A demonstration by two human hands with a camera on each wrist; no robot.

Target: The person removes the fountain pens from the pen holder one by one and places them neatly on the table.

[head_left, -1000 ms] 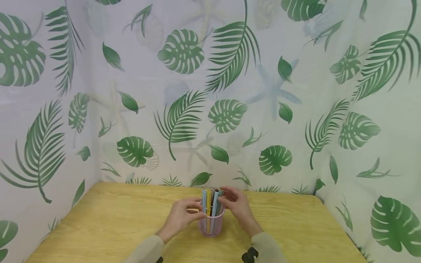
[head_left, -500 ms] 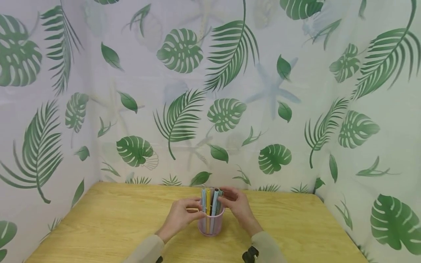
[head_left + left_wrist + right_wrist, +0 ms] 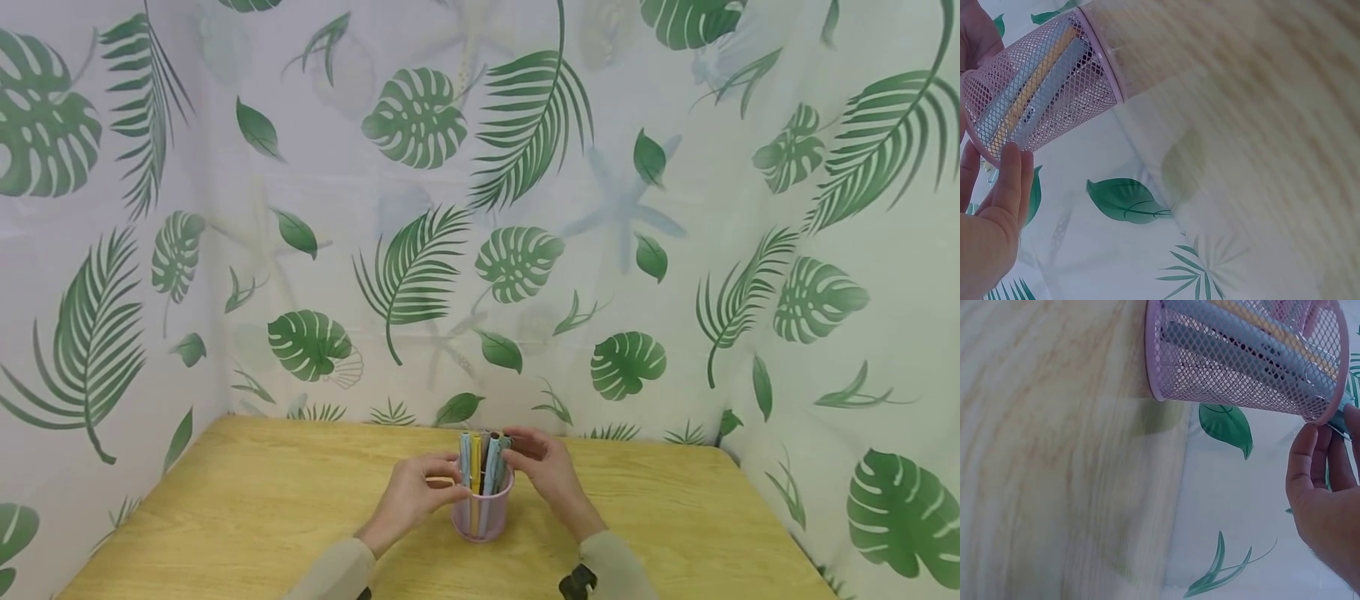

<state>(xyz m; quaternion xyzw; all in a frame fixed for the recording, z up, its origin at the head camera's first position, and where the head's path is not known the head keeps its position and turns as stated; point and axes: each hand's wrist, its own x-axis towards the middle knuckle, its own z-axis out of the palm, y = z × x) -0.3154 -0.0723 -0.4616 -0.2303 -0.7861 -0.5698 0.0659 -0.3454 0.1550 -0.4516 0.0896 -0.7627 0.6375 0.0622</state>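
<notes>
Barely shifted from a second ago: right hand (image 3: 551, 473) nudged a touch to the right along the pen tops, left hand (image 3: 415, 492) kept in the same place beside the cup. Pink mesh pen cup (image 3: 482, 510) standing upright on the wooden surface (image 3: 247, 508), near the front middle, directly between the two hands. Filled with pens (image 3: 483, 461), pale blue, yellow and a darker one, tips rising above the rim. Left hand set against the cup's left side, fingers loosely bent toward the rim and the nearest pens; from the left wrist view, fingertips (image 3: 1011, 169) lying right at the cup's (image 3: 1041, 84) mesh rim, fairly straight, not wrapped round it. Right hand raised slightly higher on the other side, fingers curved in over the pen tops from the right; from the right wrist view, fingers (image 3: 1316, 462) just at the rim of the cup (image 3: 1235, 362), touching or very nearly touching a pen end poking out there. Hard to tell whether any single pen is actually pinched; no firm clasp visible on either side. Both hands relaxed and partly spread, close together with only the cup between them. Beige sleeves (image 3: 333, 571) at the bottom edge of the head view. Leaf-printed curtain (image 3: 480, 208) hung behind and to both sides of the surface.
</notes>
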